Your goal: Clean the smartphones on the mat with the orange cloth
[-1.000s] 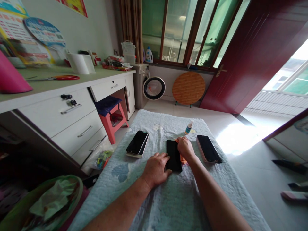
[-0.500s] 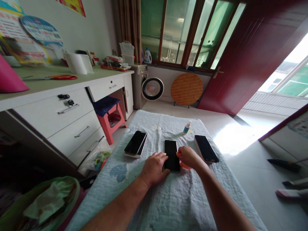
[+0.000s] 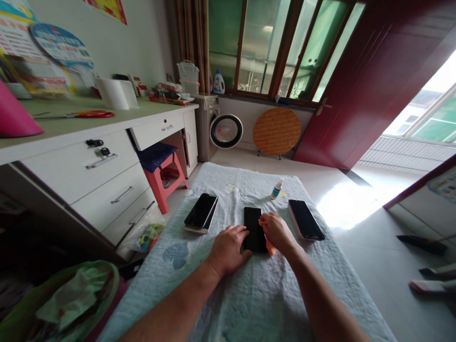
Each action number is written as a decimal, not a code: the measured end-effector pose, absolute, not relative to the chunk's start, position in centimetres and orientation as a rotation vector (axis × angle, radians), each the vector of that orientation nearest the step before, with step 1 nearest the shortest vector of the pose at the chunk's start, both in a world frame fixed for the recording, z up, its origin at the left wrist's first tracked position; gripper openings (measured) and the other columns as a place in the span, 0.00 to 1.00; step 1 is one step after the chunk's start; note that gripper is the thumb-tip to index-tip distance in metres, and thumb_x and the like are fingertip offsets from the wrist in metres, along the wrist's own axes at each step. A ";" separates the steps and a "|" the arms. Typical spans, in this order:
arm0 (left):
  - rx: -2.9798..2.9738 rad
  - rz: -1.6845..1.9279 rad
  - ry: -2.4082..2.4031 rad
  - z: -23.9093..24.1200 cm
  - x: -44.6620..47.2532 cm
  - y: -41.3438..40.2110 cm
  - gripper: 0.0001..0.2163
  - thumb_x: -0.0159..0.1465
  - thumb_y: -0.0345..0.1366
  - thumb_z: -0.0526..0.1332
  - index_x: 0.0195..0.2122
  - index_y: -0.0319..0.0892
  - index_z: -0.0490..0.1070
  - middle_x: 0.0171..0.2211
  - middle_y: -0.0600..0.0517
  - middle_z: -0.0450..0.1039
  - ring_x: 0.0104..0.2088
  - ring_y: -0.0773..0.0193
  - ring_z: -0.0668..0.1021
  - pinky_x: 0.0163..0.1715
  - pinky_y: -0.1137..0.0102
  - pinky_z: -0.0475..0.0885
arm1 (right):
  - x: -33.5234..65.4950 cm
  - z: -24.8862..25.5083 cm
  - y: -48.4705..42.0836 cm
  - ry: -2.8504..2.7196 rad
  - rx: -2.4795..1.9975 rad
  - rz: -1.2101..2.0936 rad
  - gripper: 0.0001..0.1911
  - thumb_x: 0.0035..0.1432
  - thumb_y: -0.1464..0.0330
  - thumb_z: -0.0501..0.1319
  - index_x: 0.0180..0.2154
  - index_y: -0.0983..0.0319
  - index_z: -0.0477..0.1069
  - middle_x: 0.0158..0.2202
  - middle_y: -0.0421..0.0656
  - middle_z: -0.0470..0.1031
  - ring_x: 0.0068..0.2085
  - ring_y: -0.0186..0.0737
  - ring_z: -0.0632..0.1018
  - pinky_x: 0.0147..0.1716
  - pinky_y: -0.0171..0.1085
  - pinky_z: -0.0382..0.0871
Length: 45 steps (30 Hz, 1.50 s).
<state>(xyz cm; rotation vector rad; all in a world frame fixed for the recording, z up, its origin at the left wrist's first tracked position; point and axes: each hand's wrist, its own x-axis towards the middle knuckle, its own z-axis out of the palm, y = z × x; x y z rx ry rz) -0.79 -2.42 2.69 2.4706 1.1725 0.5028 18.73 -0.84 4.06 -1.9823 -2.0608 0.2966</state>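
Observation:
A black smartphone (image 3: 253, 228) lies flat, screen up, on the quilted cover in front of me. My left hand (image 3: 230, 247) grips its left side, fingers along the edge and thumb near the lower corner. Pinched in my right hand (image 3: 276, 229) is an orange cloth (image 3: 270, 248); its loose end hangs beside the phone's right edge. The right fingertips rest at the upper right of the screen. To the left, another black phone (image 3: 201, 210) lies on a pale flat box. On the right is a third dark phone (image 3: 305, 219) on a similar light base.
Beyond the phones, a small spray bottle (image 3: 276, 189) stands on the pale blue quilted cover (image 3: 245, 183). A white desk (image 3: 103, 180) and a red stool (image 3: 164, 178) are at the left. A waste bin (image 3: 114, 285) sits at the lower left.
My right hand has shifted slightly up and left over the screen, drawing the orange cloth with it. The left hand and the phones have stayed put.

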 end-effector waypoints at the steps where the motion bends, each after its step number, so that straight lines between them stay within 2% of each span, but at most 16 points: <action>1: 2.472 0.511 1.173 2.6 -0.8 -2.4 0.23 0.55 0.42 0.65 0.52 0.42 0.70 0.53 0.47 0.70 0.51 0.51 0.71 0.52 0.60 0.66 | 18.7 3.8 -0.6 -1.999 -1.981 0.258 0.12 0.60 0.74 0.51 0.36 0.62 0.73 0.34 0.43 0.72 0.35 0.34 0.72 0.36 0.30 0.58; 7: 2.477 0.546 1.172 2.5 -0.7 -2.4 0.23 0.55 0.41 0.66 0.51 0.41 0.71 0.52 0.47 0.71 0.50 0.52 0.72 0.54 0.61 0.66 | 18.7 2.2 0.9 -1.745 -1.942 0.137 0.14 0.63 0.70 0.49 0.43 0.63 0.72 0.38 0.45 0.70 0.38 0.36 0.71 0.39 0.31 0.60; 13: 2.473 0.527 1.176 2.7 -0.7 -2.4 0.23 0.55 0.41 0.65 0.52 0.41 0.71 0.53 0.46 0.70 0.50 0.51 0.72 0.54 0.60 0.66 | 18.7 2.0 1.3 -1.848 -2.065 0.191 0.14 0.61 0.73 0.49 0.34 0.63 0.73 0.32 0.44 0.70 0.34 0.35 0.70 0.36 0.31 0.58; 16: 2.464 0.529 1.178 2.6 -0.7 -2.4 0.24 0.55 0.42 0.65 0.52 0.41 0.70 0.54 0.46 0.70 0.51 0.51 0.71 0.54 0.60 0.66 | 19.0 2.4 1.1 -1.864 -2.087 0.223 0.12 0.57 0.74 0.51 0.30 0.65 0.73 0.29 0.44 0.71 0.33 0.35 0.69 0.34 0.31 0.57; 20: 2.463 0.533 1.177 2.4 -0.8 -2.4 0.24 0.55 0.41 0.66 0.53 0.41 0.70 0.54 0.46 0.70 0.52 0.51 0.71 0.54 0.59 0.66 | 19.7 3.1 0.3 -1.902 -2.069 0.335 0.10 0.50 0.75 0.54 0.26 0.64 0.73 0.24 0.42 0.71 0.27 0.33 0.68 0.28 0.31 0.54; 29: 2.457 0.526 1.168 2.4 -0.8 -2.4 0.23 0.55 0.41 0.65 0.53 0.41 0.70 0.55 0.46 0.69 0.53 0.52 0.71 0.56 0.59 0.64 | 20.8 4.2 -1.3 -2.015 -1.998 0.651 0.12 0.48 0.72 0.54 0.24 0.66 0.76 0.20 0.41 0.72 0.25 0.31 0.68 0.24 0.30 0.53; 33: 2.457 0.521 1.178 2.5 -0.7 -2.4 0.24 0.55 0.41 0.66 0.53 0.41 0.70 0.55 0.46 0.69 0.53 0.51 0.71 0.56 0.59 0.64 | 20.8 5.0 -1.9 -2.038 -2.011 0.774 0.13 0.48 0.70 0.54 0.25 0.66 0.76 0.18 0.40 0.69 0.23 0.30 0.67 0.21 0.30 0.52; 40: 2.451 0.524 1.189 2.6 -0.6 -2.4 0.23 0.55 0.40 0.66 0.52 0.41 0.70 0.55 0.46 0.69 0.53 0.52 0.71 0.57 0.59 0.63 | 21.3 5.5 -2.6 -2.119 -1.977 0.933 0.10 0.47 0.69 0.56 0.22 0.67 0.73 0.16 0.36 0.62 0.20 0.27 0.61 0.18 0.29 0.48; 45: 2.460 0.542 1.184 2.4 -0.6 -2.4 0.23 0.55 0.39 0.66 0.52 0.41 0.70 0.55 0.46 0.69 0.53 0.52 0.71 0.57 0.59 0.63 | 21.7 5.9 -2.9 -2.257 -1.864 1.075 0.10 0.48 0.69 0.55 0.21 0.66 0.72 0.17 0.37 0.64 0.20 0.27 0.62 0.18 0.29 0.49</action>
